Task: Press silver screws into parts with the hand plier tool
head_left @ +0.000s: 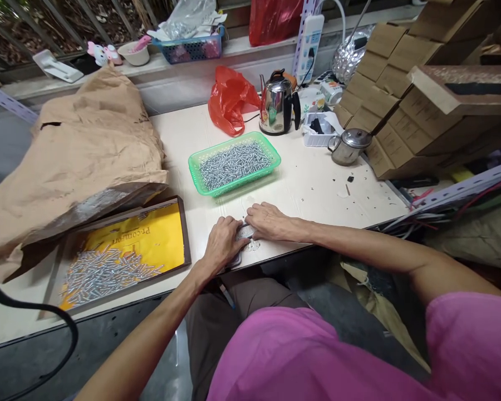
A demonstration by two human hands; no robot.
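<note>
Grey, narrow, flat piece point(245, 231) takes centre stage

Both forearms reach in low, and the bare left hand point(223, 240) leans over from the near side, its back arched and wrist bent. Across from it comes the bare right hand point(269, 221), palm down, its forearm lying almost level over the front edge.

Look at those fingers! Both sets are curled and close together, down at the grey piece, which sits right between the hands; whether they clench it or merely press on it, I cannot tell.

All this on a cream-white, smooth tabletop point(313, 189), close to its front edge. Just beyond the hands sits a green, rectangular, openwork plastic basket point(195, 172), loaded with small shiny metal pins point(236, 163). Over on the left, a shallow, dark-rimmed tray point(184, 231) with a yellow lining carries a heap of longer silvery metal rods point(108, 275), and a big, crumpled brown paper sack point(96, 139) slumps against it.

At the back: a crinkled red plastic bag point(231, 100) beside a shiny steel kettle point(274, 106). Brown cardboard boxes point(413, 122) pile up on the right, behind a small, lidded metal pot point(345, 151).
</note>
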